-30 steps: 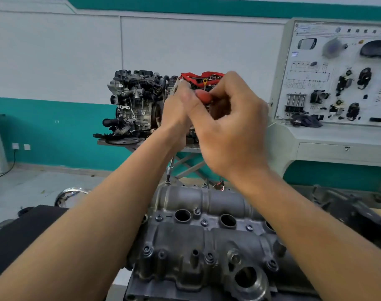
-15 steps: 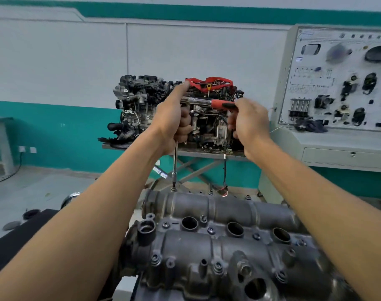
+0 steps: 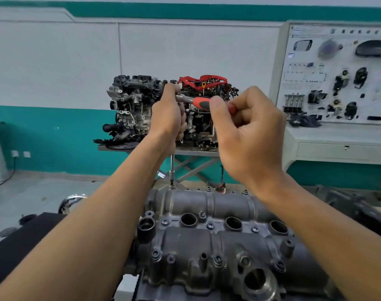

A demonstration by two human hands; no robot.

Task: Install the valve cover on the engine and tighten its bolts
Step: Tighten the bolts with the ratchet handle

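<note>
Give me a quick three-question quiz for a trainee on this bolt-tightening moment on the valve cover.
1. True or false: the right hand holds the ratchet by its red handle.
2. The extension meets a bolt on the valve cover at its: A near edge, B far left corner, C far right corner?
3. Fill in: the ___ hand grips the ratchet's head end.

Key: 1 true; 2 B; 3 left hand.

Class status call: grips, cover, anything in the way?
Left grip holds extension; right grip holds ratchet handle. Socket on cover, far-left bolt. Nothing in the way.
</note>
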